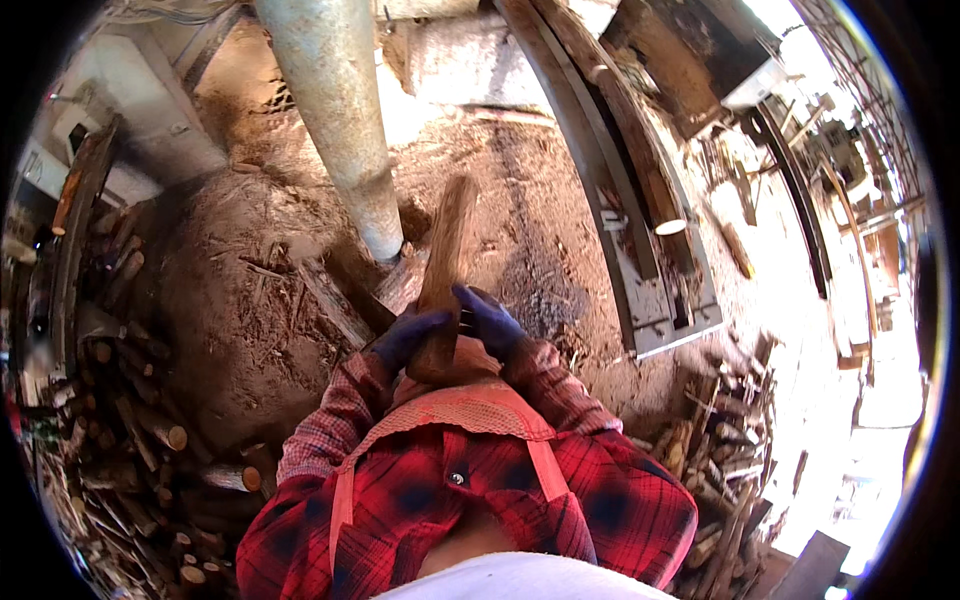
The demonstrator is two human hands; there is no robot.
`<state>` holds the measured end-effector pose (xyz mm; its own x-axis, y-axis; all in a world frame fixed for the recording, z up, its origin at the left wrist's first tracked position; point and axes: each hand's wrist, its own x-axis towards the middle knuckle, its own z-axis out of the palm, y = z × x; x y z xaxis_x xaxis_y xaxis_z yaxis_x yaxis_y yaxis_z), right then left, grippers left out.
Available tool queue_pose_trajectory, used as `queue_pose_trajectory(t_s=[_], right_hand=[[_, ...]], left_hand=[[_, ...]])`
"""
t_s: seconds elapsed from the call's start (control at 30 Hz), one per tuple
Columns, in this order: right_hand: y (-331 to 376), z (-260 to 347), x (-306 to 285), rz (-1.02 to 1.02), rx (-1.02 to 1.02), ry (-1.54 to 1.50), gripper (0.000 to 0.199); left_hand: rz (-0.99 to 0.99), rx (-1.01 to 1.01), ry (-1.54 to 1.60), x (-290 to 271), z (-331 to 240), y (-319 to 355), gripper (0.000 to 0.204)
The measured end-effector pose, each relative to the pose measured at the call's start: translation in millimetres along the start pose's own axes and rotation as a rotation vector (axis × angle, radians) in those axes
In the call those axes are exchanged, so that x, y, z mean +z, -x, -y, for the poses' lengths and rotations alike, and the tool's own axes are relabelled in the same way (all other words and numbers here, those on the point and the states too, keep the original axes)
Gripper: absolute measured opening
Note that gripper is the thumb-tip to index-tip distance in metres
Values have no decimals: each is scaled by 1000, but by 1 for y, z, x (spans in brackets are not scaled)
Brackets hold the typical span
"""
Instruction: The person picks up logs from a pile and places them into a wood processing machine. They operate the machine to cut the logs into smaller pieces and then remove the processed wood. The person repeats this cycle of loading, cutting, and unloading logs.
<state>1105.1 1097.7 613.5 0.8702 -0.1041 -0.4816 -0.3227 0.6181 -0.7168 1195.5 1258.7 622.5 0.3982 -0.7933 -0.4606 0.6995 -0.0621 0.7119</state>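
Note:
A brown log (pixel 449 235) points away from my body, its near end close against the orange apron (pixel 470 405). My left hand (pixel 405 338), in a dark purple-blue glove, is closed on the log's left side near that end. On the opposite side my right hand (pixel 490 318), gloved alike, grips the log, fingertips against the wood. The palms and the log's underside are hidden.
A thick grey metal pipe (pixel 335 110) slants down just ahead. To the right runs a long metal trough (pixel 625 240) with a log (pixel 640 150) in it. Cut logs (pixel 235 478) are piled at left, split wood (pixel 720 450) at right. Bark litters the ground.

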Motion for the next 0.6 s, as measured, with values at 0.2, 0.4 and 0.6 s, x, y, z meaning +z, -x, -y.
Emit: queue_pose_trajectory(t_s=[0.2, 0.4, 0.6], right_hand=[[-21, -1, -30, -172, -649, 2, 61], [-10, 121, -40, -256, -737, -195, 72], [14, 255, -39, -235, -1156, 314, 73]], left_hand=[[103, 127, -188, 49, -9, 3, 81], [324, 268, -39, 106, -53, -76, 89], [153, 959, -571, 193, -214, -187, 93]])
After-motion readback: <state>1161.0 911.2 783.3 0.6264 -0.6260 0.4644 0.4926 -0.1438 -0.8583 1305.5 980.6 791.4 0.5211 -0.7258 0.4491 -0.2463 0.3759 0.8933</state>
